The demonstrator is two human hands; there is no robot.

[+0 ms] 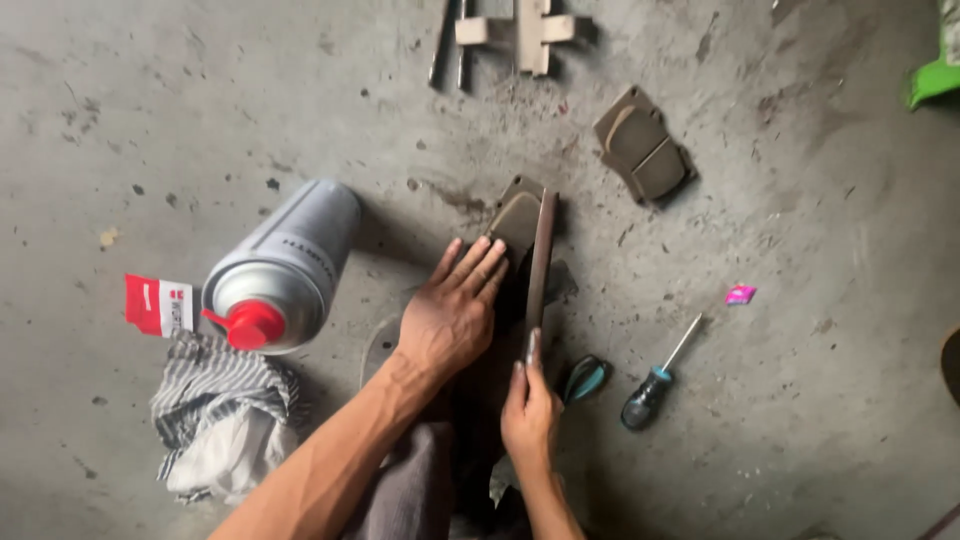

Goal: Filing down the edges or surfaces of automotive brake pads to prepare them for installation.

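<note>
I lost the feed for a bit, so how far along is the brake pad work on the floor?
Looks done: nothing shows a finished pad. One brake pad lies apart on the concrete floor, untouched. In hand: the left hand presses flat on another pad while the right hand holds a long flat file against it. Left: the spray can, rag and screwdriver lie unused beside.

stained grey concrete floor (800,420); daylight
</note>
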